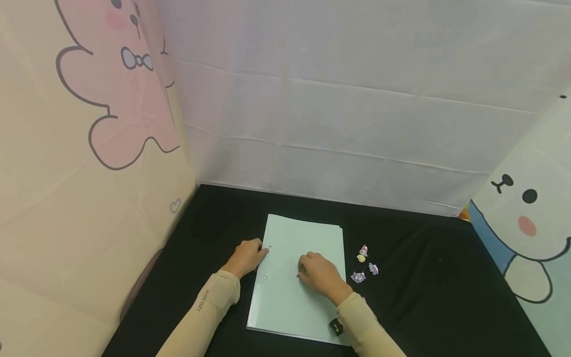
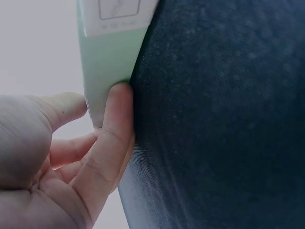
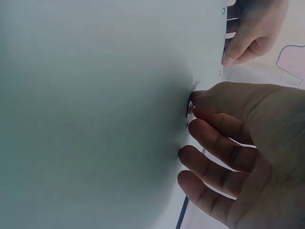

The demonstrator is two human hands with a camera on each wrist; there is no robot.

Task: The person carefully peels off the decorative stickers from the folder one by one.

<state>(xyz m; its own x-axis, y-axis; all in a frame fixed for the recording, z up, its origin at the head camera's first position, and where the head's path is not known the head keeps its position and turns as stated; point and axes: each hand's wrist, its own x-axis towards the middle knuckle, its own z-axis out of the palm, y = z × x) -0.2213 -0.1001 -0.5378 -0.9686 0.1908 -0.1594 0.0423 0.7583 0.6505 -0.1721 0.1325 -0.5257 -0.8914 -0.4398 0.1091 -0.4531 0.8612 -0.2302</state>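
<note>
Right hand: pinching a small piece between thumb and forefinger, low over the middle of a pale green folder; seen nearly edge-on, dark with a pale glint, shape too hidden to tell. Other three fingers bent loosely, tips close to the cover. Clock from here read off the folder's middle, head view. Left hand between 9 and 10: grasping the folder's edge, thumb at the cover side, fingers along the spine. White label on that spine, print blurred. Two small shiny studs down the 9 o'clock margin.

Cream sleeves running off toward 8 and 4. Small black object at 5, against the right cuff.

Beyond the folder's edge, on the black-covered desk: a pink-and-yellow trinket between 2 and 3, two lilac trinkets at 3, near one another yet apart.

Farther out: creased white sheet at 12, pink bear print between 10 and 11, white bear print between 2 and 3.
</note>
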